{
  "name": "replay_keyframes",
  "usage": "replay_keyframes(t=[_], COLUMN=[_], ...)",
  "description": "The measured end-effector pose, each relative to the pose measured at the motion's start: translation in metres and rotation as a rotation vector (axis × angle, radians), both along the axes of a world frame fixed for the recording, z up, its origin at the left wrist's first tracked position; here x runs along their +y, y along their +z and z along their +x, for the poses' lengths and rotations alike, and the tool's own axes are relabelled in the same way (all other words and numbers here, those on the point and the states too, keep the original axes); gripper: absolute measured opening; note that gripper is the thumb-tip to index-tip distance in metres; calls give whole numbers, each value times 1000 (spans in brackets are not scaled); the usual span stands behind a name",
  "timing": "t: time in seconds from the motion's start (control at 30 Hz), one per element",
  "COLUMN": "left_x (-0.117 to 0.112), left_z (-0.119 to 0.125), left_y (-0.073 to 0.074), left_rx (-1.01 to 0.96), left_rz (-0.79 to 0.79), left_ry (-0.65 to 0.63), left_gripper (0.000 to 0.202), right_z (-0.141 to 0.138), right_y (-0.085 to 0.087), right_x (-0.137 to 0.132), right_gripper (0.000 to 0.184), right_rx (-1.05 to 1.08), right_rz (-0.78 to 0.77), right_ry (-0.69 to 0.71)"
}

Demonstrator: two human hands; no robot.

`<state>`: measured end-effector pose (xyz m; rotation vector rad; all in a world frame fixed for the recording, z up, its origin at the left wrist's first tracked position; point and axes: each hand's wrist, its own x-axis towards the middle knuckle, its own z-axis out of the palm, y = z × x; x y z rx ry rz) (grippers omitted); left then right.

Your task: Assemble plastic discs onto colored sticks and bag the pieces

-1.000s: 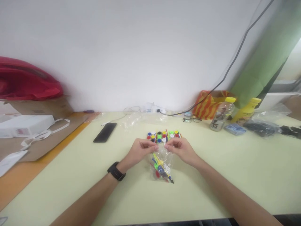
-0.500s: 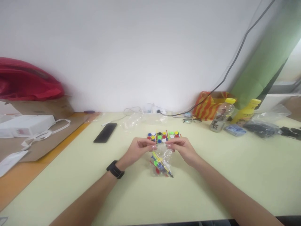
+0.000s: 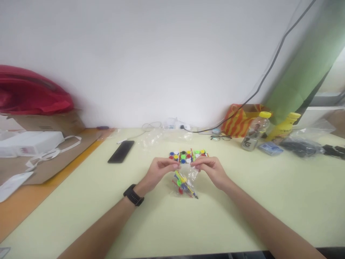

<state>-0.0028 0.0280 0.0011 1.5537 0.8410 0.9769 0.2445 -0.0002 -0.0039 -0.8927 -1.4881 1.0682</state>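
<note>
Since the earlier frames the clear plastic bag [image 3: 185, 185] has drawn up toward the hands, so its lower tip lies nearer the grip, while both hands have barely shifted. The left hand [image 3: 159, 171] and right hand [image 3: 211, 169] each pinch the bag's top edge between thumb and fingertips, and the two pinches almost touch. The bag hangs below the grip, and its lower end seems to rest on the table [image 3: 242, 201]. Blur hides whether the mouth is open or sealed. Inside are small coloured pieces, possibly brushes and caps. Just beyond the grip, on the side away from the person, lie strips of paint pots [image 3: 188, 155]. A black phone [image 3: 121, 151] lies well off to the left of the grip. Risk: an uneven pull between the two pinches could tear the thin film or tip the mouth, scattering pieces over the table. A slackened pinch could let the bag drop.
</note>
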Motion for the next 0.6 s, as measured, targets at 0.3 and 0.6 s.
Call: replay_keyframes(t=[0.3,0.6], left_x=[5,8], left_z=[0,-5], left_y=[-2,-3], left_rx=[97,236], left_rz=[106,236], left_ry=[56,31], left_gripper=[36,26], right_z=[-2,-6], right_y=[-5,-10], right_x=[3,1], right_gripper=[26,24], right_rx=[-120,-314], right_rz=[29,126], right_ry=[-63,-85])
